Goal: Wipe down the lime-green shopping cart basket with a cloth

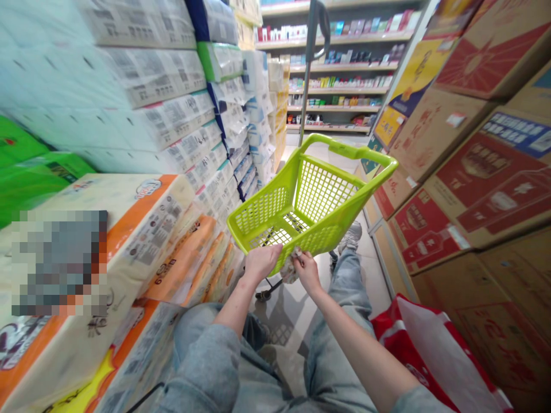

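A lime-green shopping cart basket [325,189] with lattice walls stands tilted in front of my legs, with nothing inside it. My left hand [263,261] is closed over its near rim at the corner. Just to the right, my right hand [306,271] pinches a crumpled greyish cloth [289,271] against the near wall of the basket. Part of the cloth hangs below my fingers. Beneath the basket, a dark caster [263,295] and some of the frame show.
Stacked tissue packs [167,123] line the left side, with a blurred-out dark object [64,258] on a nearer pack. Cartons [486,172] rise on the right above a red-and-white bag [434,350]. A grey pole [306,86] stands behind the basket, before stocked shelves [344,66].
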A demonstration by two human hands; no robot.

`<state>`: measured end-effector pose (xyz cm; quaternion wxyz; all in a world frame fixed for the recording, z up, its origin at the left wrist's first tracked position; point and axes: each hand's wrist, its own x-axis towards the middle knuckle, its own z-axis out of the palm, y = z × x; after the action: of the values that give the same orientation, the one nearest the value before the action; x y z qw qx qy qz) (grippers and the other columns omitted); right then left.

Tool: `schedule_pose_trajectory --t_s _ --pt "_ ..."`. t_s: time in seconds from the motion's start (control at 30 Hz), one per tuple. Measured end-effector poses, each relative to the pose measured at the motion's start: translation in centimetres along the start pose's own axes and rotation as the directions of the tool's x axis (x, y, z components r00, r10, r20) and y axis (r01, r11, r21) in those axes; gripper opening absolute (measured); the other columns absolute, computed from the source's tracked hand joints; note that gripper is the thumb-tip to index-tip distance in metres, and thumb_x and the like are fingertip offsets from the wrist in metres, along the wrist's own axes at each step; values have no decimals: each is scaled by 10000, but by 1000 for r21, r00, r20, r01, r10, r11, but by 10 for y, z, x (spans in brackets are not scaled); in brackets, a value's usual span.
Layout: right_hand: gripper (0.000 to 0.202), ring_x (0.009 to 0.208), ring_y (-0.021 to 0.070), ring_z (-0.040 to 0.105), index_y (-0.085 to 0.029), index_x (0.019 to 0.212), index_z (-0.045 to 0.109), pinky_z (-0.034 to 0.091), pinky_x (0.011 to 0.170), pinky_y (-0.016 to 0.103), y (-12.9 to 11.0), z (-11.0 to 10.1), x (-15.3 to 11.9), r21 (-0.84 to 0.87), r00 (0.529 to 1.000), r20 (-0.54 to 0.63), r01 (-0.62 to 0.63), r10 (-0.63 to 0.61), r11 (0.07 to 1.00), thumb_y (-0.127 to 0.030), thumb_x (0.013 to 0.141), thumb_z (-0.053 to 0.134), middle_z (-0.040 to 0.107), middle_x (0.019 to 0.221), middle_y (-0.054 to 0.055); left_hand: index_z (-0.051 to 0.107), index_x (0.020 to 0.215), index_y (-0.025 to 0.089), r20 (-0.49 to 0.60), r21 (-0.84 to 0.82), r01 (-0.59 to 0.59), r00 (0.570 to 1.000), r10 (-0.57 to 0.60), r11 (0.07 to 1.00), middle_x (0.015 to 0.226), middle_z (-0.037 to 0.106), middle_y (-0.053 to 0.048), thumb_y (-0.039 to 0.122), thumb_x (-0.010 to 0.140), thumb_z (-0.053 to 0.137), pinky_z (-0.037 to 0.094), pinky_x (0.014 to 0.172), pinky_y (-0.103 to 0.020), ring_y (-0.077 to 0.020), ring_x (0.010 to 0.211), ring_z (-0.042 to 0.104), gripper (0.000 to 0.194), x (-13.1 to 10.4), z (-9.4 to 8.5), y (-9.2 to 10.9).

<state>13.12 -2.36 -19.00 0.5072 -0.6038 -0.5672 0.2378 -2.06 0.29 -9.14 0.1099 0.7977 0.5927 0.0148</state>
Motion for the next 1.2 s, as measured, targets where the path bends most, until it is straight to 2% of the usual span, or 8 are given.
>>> schedule_pose_trajectory --t_s 0.1,0.27,0.4,0.5,0.7,0.97,1.1,1.2 --pt "241 679 152 490 -183 867 671 407 651 262 -1 2 0 -22 1000 6 7 -6 1000 -210 755 459 492 704 12 666 956 230 -12 -2 8 1000 -8 1000 988 686 -67 495 916 18 437 739 -288 -206 929 625 701 0 -1 -1" --pt "187 761 161 520 -193 761 664 425 700 269 -6 -8 -10 1 993 81 92 -91 996 -203 769 478 533 793 33 660 981 225 -14 3 8 1000 -8 1000 970 687 -72 490 920 40 437 736 -279 -202 917 629 677 0 0 -4" --pt "237 842 177 529 -208 901 657 435 766 294 -18 5 -15 9 991 59 119 -119 993 -176 793 449 548 879 55 649 977 225 -10 7 -27 1000 27 1000 980 684 -65 473 925 37 437 737 -275 -197 923 628 663 0 0 0" --pt "243 820 179 529 -211 892 658 439 761 297 -23 12 -12 -25 994 41 104 -103 994 -163 787 444 542 853 50 651 959 219 1 26 -24 1000 24 999 968 687 -63 461 929 40 439 727 -273 -198 912 632 658 -1 -2 2" --pt "185 813 166 538 -207 805 667 444 738 272 -18 -3 -17 -10 969 187 167 -162 986 -189 792 483 537 844 44 656 943 212 -11 -1 2 1000 -2 1000 962 690 -70 480 922 34 432 734 -264 -187 907 629 678 -1 -1 -2" --pt "267 782 164 537 -227 900 670 456 713 277 -30 19 -27 31 979 152 132 -136 991 -140 768 456 541 826 38 646 934 221 -40 -40 -30 999 28 999 973 677 -48 449 933 72 432 737 -252 -176 932 609 618 2 3 -1" --pt "207 782 162 539 -217 799 670 449 714 273 -36 10 -26 19 975 165 150 -151 988 -163 775 472 540 815 34 605 1024 258 -101 -75 -107 990 99 991 1052 642 -15 403 947 107 424 806 -255 -156 1010 564 524 1 3 -3" --pt "226 834 172 539 -214 891 664 446 760 285 -39 6 -24 11 981 109 158 -158 987 -186 803 458 541 871 47 567 1103 271 -142 -115 -131 983 114 985 1091 623 -5 409 947 103 415 848 -253 -141 1053 538 508 1 5 -4"
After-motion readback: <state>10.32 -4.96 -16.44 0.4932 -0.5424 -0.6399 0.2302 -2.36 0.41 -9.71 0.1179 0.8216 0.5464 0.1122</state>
